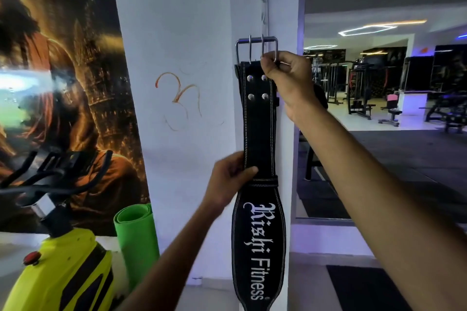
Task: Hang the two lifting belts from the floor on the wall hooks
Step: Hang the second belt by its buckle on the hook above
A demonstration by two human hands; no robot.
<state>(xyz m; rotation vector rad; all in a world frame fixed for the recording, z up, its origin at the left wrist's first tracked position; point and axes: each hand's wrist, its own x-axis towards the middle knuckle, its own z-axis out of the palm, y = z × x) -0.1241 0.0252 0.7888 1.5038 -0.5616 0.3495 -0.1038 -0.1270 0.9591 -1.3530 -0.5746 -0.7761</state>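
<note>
A black lifting belt (257, 129) with white stitching and white lettering hangs upright against the white pillar. Its steel buckle (255, 46) is at the top, level with the lower end of a metal hook strip (264, 14) fixed to the pillar. My right hand (288, 78) pinches the buckle's right side at the belt's top edge. My left hand (231, 179) grips the belt's left edge about midway down, thumb across the front. Whether the buckle rests on a hook is hidden. A second belt is not in view.
A yellow exercise bike (58, 267) with black handlebars stands at the lower left. A rolled green mat (137, 237) leans by the pillar (182, 33). A large poster covers the left wall. Gym machines (358, 88) fill the room beyond on the right.
</note>
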